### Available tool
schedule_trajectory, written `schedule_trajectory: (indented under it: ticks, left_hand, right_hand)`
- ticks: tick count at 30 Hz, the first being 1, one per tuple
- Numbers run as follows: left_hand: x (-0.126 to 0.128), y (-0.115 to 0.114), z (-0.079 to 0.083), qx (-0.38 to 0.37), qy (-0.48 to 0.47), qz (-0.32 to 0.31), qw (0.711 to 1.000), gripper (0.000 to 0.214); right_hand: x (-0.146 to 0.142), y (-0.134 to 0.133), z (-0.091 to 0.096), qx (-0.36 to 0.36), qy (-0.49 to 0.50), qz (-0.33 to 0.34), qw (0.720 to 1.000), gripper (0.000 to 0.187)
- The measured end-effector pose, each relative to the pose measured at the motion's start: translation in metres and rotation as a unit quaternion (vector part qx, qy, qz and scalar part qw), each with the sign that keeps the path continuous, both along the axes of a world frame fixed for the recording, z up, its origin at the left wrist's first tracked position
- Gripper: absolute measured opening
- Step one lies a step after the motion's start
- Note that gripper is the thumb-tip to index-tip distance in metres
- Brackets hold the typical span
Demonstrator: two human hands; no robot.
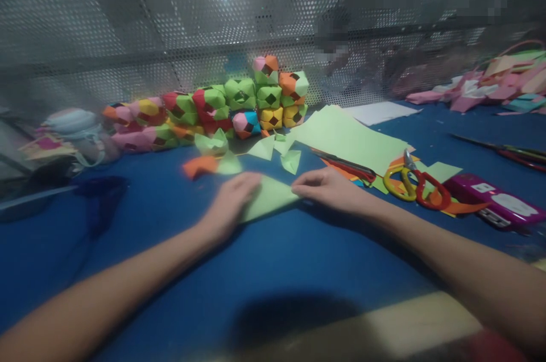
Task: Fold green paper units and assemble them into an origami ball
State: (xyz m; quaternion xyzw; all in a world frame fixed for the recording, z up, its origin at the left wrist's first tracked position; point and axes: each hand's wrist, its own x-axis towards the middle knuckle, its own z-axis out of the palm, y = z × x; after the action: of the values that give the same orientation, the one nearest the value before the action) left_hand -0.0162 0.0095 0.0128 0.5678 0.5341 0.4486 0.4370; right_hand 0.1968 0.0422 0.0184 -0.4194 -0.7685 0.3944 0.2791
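A pale green sheet of paper (271, 198), folded to a point at its right end, lies on the blue tabletop (273, 259). My left hand (234, 198) rests over the paper's left part, its fingers curled and partly hidden, so its grip is unclear. At the paper's right tip, my right hand (328, 187) pinches the corner between thumb and fingers. Just beyond the hands are small folded green paper pieces (290, 162) and an orange and green folded piece (200, 166), which is blurred.
Several folded paper balls (240, 94) are stacked against the perforated metal screen (170, 21). Toward the right lie a stack of green sheets (350, 134), red-and-yellow-handled scissors (431, 190), a purple box-like item (499, 203) and dark scissors (512, 152). A bottle (79, 129) stands at left.
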Motion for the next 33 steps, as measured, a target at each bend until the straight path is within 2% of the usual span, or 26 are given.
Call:
schedule_trajectory:
  ticks: [5,10,12,19,22,25,33]
  left_hand:
    - [-0.002,0.002,-0.004,0.001,0.011,-0.022,1.000,0.030]
    - [-0.005,0.004,-0.009,0.077,0.088,-0.031,0.993,0.046]
    - [-0.007,0.005,-0.012,0.102,0.131,-0.038,0.985,0.046]
    - [-0.012,0.004,-0.014,0.154,0.217,-0.064,0.962,0.035]
    - [-0.012,0.002,-0.012,0.161,0.245,-0.076,0.953,0.033]
    - [-0.010,0.001,-0.011,0.164,0.252,-0.081,0.950,0.032]
    - [-0.006,-0.003,-0.001,0.108,0.221,-0.070,0.967,0.033]
  right_hand:
    - [0.001,0.001,-0.004,0.031,0.025,-0.017,0.999,0.024]
    - [0.000,-0.002,-0.004,0.094,0.049,-0.013,0.994,0.020]
    - [-0.002,-0.003,-0.005,0.099,0.048,0.000,0.994,0.018]
    - [-0.002,-0.002,-0.010,-0.006,-0.003,0.034,0.999,0.018]
    - [-0.003,0.000,-0.012,-0.007,-0.014,0.047,0.999,0.021]
    - [-0.004,0.000,-0.012,0.032,-0.013,0.051,0.998,0.021]
    - [-0.005,-0.005,-0.010,0.058,0.029,-0.002,0.998,0.010]
